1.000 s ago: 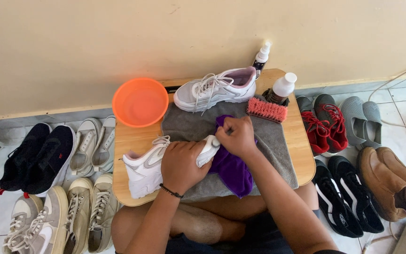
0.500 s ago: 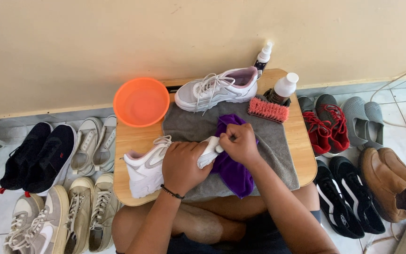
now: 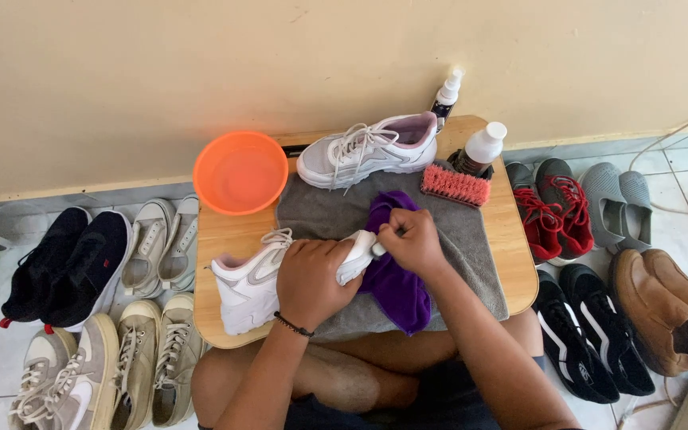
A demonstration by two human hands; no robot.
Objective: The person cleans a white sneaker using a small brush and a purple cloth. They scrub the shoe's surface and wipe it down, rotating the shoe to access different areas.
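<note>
Gripping: left hand (image 3: 310, 280) is clamped over the heel of a white sneaker (image 3: 252, 280) lying on its side at the low table's (image 3: 519, 263) 8 o'clock edge.
Wiping: right hand (image 3: 413, 241) pinches a purple cloth (image 3: 396, 283) bunched against the sneaker's heel.
Handling: sneaker looks light, with a stiff sole and soft upper; probably best held at heel or midsole.
Underlay: grey towel (image 3: 471, 231).
Nearby: pink brush (image 3: 455, 185) at 1 o'clock; orange basin (image 3: 240, 172) at 11 o'clock.

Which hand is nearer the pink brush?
Right. The right hand works at the white shoe's toe just below the pink brush; the left hand grips the shoe farther down-left.
</note>
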